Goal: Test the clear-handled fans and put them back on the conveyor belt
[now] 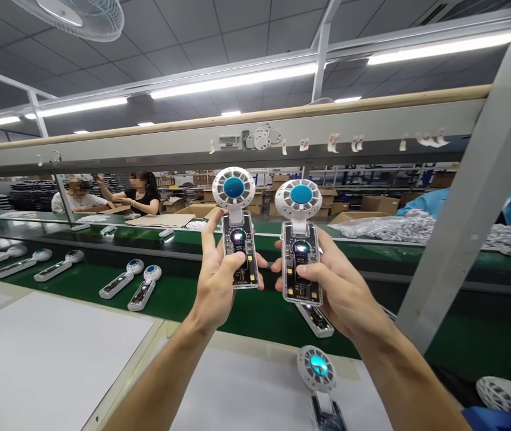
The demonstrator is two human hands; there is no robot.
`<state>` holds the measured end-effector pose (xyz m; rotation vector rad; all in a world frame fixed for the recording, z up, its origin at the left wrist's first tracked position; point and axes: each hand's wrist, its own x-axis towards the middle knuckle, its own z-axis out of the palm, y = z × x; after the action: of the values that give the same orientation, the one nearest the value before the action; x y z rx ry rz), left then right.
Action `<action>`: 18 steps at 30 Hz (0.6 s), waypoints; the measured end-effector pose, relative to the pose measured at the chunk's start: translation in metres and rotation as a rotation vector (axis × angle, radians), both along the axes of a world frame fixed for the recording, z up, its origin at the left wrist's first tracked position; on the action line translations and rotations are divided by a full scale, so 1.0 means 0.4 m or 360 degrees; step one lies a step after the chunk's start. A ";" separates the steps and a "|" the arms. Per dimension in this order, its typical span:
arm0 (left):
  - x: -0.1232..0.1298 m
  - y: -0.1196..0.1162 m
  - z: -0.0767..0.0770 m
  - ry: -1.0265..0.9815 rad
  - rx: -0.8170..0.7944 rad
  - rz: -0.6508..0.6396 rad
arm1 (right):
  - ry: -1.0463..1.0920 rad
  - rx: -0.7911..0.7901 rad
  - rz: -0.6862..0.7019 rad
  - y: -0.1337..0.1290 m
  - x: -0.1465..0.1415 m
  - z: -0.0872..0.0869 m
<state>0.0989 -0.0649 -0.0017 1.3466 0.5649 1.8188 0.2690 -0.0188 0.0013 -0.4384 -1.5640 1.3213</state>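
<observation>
In my left hand (217, 278) is a small handheld fan (234, 187) with a round white head, a blue centre and a clear-fronted handle showing its circuit board. My left thumb lies on the front of the handle. A matching handheld fan (299, 199) stands upright in my right hand (338, 281), its handle gripped with the thumb on the board side. Both handles show a small lit spot. Below, on the white work surface, another fan (317, 369) lies with its centre glowing turquoise. Part of a further fan handle (317, 320) shows beneath my right hand.
A green conveyor belt (183, 305) crosses ahead, carrying several similar fans (145, 287). A slanted metal post (457, 209) rises at the right. Across the belt, two people (141, 194) sit at the left, and blue sleeves (426, 203) show by bagged white parts (399, 228).
</observation>
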 end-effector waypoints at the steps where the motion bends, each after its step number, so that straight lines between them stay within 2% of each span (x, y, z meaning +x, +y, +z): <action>1: 0.000 0.001 0.000 -0.0011 -0.0010 -0.0010 | 0.0007 0.0001 -0.0001 0.001 -0.001 -0.001; 9: -0.006 0.010 -0.008 -0.0088 0.0005 -0.0101 | 0.0030 -0.0005 0.0037 0.009 -0.005 -0.010; 12: -0.004 0.008 -0.011 -0.0073 0.0006 -0.0075 | 0.0021 0.0018 0.0019 0.011 -0.002 -0.015; 15: -0.003 0.014 -0.017 0.0012 0.0015 0.0148 | 0.0078 0.0038 -0.0044 0.009 -0.002 -0.018; 18: -0.011 0.029 -0.025 0.0121 0.0036 0.0585 | 0.0231 -0.0033 -0.0189 0.003 -0.013 -0.017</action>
<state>0.0946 -0.0534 -0.0116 1.4007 0.8817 2.0747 0.2640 -0.0174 -0.0055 -0.4319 -1.3844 1.2510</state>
